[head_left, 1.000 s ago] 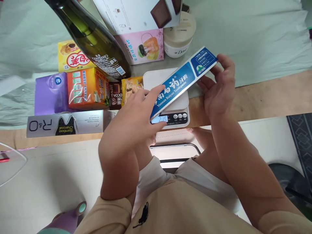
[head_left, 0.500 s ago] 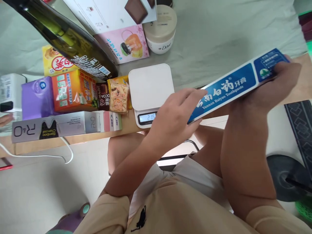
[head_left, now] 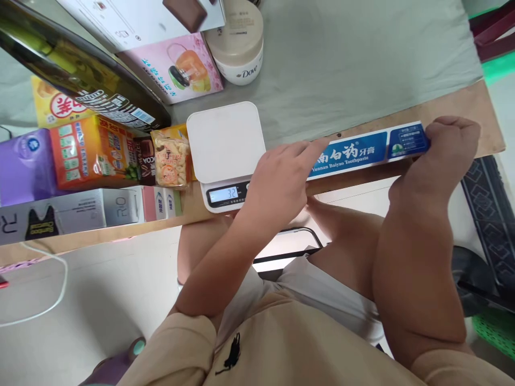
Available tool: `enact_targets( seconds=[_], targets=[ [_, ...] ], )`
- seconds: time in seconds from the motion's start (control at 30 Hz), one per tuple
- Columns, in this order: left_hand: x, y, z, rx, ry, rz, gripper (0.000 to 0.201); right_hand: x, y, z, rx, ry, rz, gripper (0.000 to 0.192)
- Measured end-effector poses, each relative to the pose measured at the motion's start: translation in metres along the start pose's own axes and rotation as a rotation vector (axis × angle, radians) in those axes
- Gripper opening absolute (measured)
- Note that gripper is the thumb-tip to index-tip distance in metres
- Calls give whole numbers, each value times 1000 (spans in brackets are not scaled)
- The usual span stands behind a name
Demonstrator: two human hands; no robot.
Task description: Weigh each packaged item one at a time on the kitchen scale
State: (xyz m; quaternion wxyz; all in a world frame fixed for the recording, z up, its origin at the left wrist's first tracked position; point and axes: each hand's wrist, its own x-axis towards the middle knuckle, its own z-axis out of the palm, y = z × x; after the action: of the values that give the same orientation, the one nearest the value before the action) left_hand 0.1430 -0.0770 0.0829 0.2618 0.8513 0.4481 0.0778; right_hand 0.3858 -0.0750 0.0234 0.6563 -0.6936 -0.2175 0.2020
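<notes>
A long blue-and-white toothpaste box (head_left: 350, 151) lies along the table's front edge, right of a white kitchen scale (head_left: 226, 142). My left hand (head_left: 277, 174) is closed over the box's left end, covering part of the lettering, with its fingertips on the top side. It is right beside the scale's lower right corner. At the other end, my right hand (head_left: 448, 145) has its fingers curled against the box; its grip is partly hidden. Nothing rests on the scale's plate, and its lit display (head_left: 226, 194) appears to read 32.
Left of the scale stand a wrapped snack (head_left: 172, 160), an orange pack (head_left: 94, 153), a purple pack (head_left: 24, 163) and a long grey box (head_left: 76, 209). Behind are a dark green bottle (head_left: 120, 88), a pink box (head_left: 177, 67) and a Dove tub (head_left: 237, 43).
The toothpaste box has come down from a raised slant to lie nearly level along the table edge. My right hand has lowered with it. The scale's display has changed from about 215.
</notes>
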Motion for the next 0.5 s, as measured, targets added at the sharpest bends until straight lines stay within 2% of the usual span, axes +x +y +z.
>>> enact_targets(
  seconds=[0.1, 0.23, 0.4, 0.5],
  targets=[
    [-1, 0, -3, 16, -26, -21, 73, -7, -9, 6, -24, 78, -17, 30],
    [-3, -3, -1, 13, -47, -24, 74, -10, -15, 11, -61, 51, -18, 30],
    [-8, -4, 0, -39, -18, -14, 78, -2, -7, 5, -91, 36, -34, 32],
    [-11, -3, -5, -101, 77, 53, 71, -6, -7, -1, -103, 22, -243, 36]
  ],
)
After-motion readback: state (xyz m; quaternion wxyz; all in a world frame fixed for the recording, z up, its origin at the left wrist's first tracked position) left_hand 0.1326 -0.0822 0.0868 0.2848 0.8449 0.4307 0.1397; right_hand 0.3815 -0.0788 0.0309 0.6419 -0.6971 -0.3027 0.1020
